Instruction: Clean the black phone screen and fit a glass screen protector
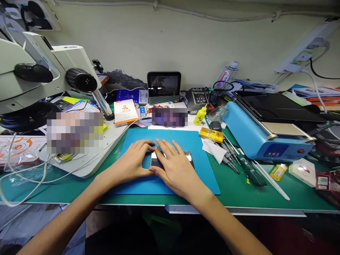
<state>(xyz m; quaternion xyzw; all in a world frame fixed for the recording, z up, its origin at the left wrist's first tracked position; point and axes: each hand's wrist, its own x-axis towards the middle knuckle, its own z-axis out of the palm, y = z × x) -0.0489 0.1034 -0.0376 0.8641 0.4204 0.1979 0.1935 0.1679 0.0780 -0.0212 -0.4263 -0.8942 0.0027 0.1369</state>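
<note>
A smartphone (156,162) with a dark, glossy face lies on the blue mat (207,173), partly hidden under my hands. My left hand (132,159) is bent around the phone's left end, fingers at the far edge and thumb at the near edge. Over the middle of the phone lies my right hand (177,164), its fingers stretched out and spread. The right thumb reaches toward the left thumb. The phone's right end shows past the right hand.
At left stands a microscope (79,79) on a pale base. A blue machine (255,141) sits at right, beside a green-handled screwdriver (249,168) and other tools. Behind the mat are a screen device (164,85), a yellow bottle (200,115) and an orange-white box (125,111).
</note>
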